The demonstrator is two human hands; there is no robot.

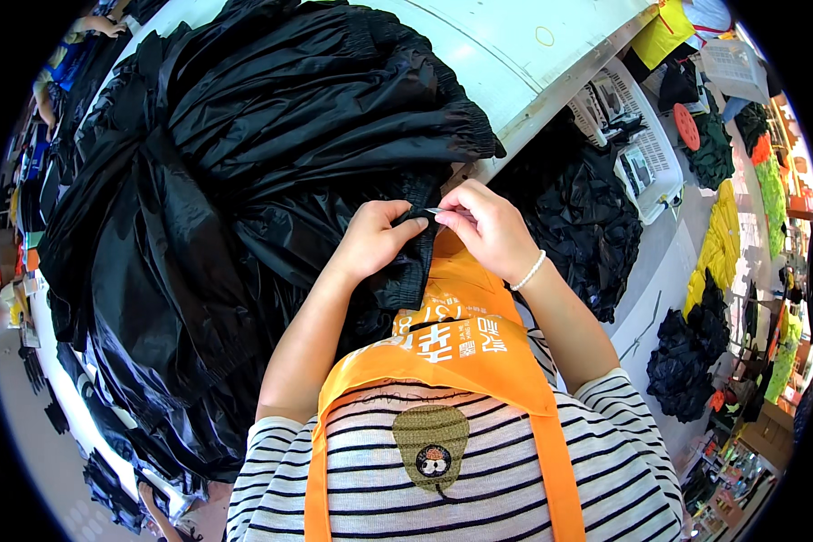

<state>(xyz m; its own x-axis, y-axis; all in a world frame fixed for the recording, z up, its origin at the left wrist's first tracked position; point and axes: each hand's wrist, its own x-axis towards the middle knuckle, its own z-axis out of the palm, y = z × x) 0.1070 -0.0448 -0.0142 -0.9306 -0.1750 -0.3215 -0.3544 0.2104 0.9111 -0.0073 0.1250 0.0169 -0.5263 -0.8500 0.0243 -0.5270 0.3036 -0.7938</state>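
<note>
A large heap of shiny black garments [190, 226] with gathered elastic edges lies over the table and hangs toward my lap. My left hand [378, 242] is closed, its thumb and fingers pinching the black gathered edge [415, 257] of one garment. Close beside it, the fingers of my right hand [488, 230] are pinched around a small, thin silvery tool [435, 210], its tip pointing left at the pinched cloth. Most of that tool is hidden in my fingers, so its exact kind cannot be made out.
The white table [488, 54] runs along the far side. To the right, more black garments [574, 208] lie heaped beside a white plastic basket [646, 144]. Yellow cloth [718, 239] and another black pile [691, 361] lie farther right. Other people's arms show at the left rim.
</note>
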